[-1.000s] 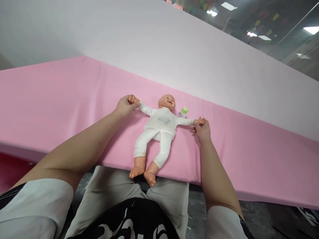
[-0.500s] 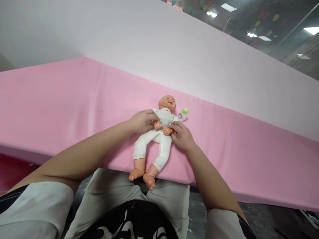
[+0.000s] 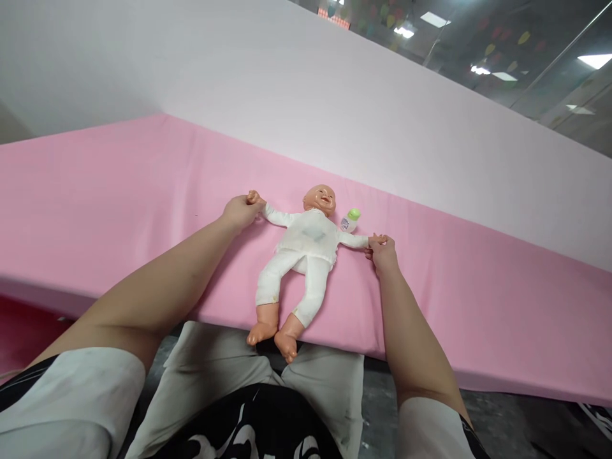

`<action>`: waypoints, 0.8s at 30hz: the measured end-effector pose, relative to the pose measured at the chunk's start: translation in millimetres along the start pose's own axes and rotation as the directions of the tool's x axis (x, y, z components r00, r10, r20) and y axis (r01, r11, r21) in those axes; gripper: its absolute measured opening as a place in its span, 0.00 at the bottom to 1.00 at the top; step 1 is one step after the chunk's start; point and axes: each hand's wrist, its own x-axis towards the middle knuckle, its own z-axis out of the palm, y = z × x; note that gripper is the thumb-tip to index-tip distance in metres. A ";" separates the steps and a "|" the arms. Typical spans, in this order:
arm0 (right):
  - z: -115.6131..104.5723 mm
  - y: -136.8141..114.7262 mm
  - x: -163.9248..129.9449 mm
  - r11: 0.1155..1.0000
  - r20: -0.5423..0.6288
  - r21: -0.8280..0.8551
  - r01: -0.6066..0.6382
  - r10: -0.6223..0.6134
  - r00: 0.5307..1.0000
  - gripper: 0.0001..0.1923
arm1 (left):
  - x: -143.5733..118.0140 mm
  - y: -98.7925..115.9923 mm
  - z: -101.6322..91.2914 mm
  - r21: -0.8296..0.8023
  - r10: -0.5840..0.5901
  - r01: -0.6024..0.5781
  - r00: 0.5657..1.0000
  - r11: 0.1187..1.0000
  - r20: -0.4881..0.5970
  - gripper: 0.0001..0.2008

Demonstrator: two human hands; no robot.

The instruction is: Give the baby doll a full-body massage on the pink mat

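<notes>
A baby doll point(image 3: 310, 237) with a white cloth body lies on its back, its bare feet hanging over the front edge of the pink-covered table point(image 3: 119, 204). Its arms are stretched out to both sides. My left hand point(image 3: 241, 213) is closed around the doll's hand and wrist on the left. On the right, my right hand point(image 3: 384, 254) pinches the doll's other hand. Beside the doll's head and shoulder lies a small clear bottle point(image 3: 350, 220) with a green cap, touched by neither hand.
Behind the table rises a white wall point(image 3: 287, 89), with glass panels point(image 3: 478, 57) above it at the upper right. My legs point(image 3: 215, 363) are close against the table's front edge, under the doll's feet.
Both my hands have moved outward, drawing the doll's arms from over its belly out to the sides. The bottle and the doll's legs stay in place.
</notes>
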 end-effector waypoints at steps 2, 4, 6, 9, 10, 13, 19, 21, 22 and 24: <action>-1.0 2.2 0.7 1.000 0.012 -0.008 -0.026 0.026 1.000 0.36 | 6.5 -5.4 -1.5 -0.122 -0.063 0.065 0.998 0.990 0.026 0.14; 0.4 -3.0 -7.3 0.999 0.018 -0.032 0.026 -0.025 1.000 0.40 | 5.6 -5.1 -0.9 -0.211 -0.016 0.022 0.999 0.977 0.032 0.16; 4.2 -14.0 -22.3 0.983 0.014 -0.100 0.157 -0.156 0.988 0.43 | -2.6 1.2 1.6 -0.225 0.101 -0.089 0.994 0.970 0.040 0.17; 15.0 -34.1 -52.3 0.883 0.054 -0.236 0.405 -0.405 0.913 0.45 | -25.1 17.5 7.4 -0.217 0.295 -0.263 0.946 0.940 0.131 0.18; 19.8 -39.7 -62.2 0.845 0.103 -0.261 0.467 -0.456 0.884 0.43 | -33.8 23.4 9.5 -0.207 0.351 -0.317 0.922 0.926 0.161 0.18; 35.1 -48.9 -85.2 0.673 0.360 -0.308 0.673 -0.572 0.737 0.31 | -57.4 37.2 15.7 0.012 0.522 -0.558 0.782 0.830 0.340 0.17; 52.9 -42.6 -94.4 0.338 0.670 -0.253 0.907 -0.615 0.416 0.23 | -74.3 43.5 27.2 0.155 0.667 -0.889 0.429 0.430 0.609 0.13; 53.4 -41.3 -92.7 0.353 0.652 -0.259 0.899 -0.623 0.432 0.22 | -73.7 42.8 29.2 0.160 0.668 -0.888 0.434 0.432 0.604 0.13; 52.8 -41.4 -91.6 0.378 0.635 -0.261 0.888 -0.625 0.453 0.21 | -73.0 42.4 29.5 0.166 0.668 -0.876 0.457 0.453 0.588 0.14; 49.6 -42.6 -88.5 0.469 0.572 -0.275 0.839 -0.622 0.535 0.20 | -70.4 41.3 28.5 0.191 0.650 -0.823 0.546 0.536 0.528 0.14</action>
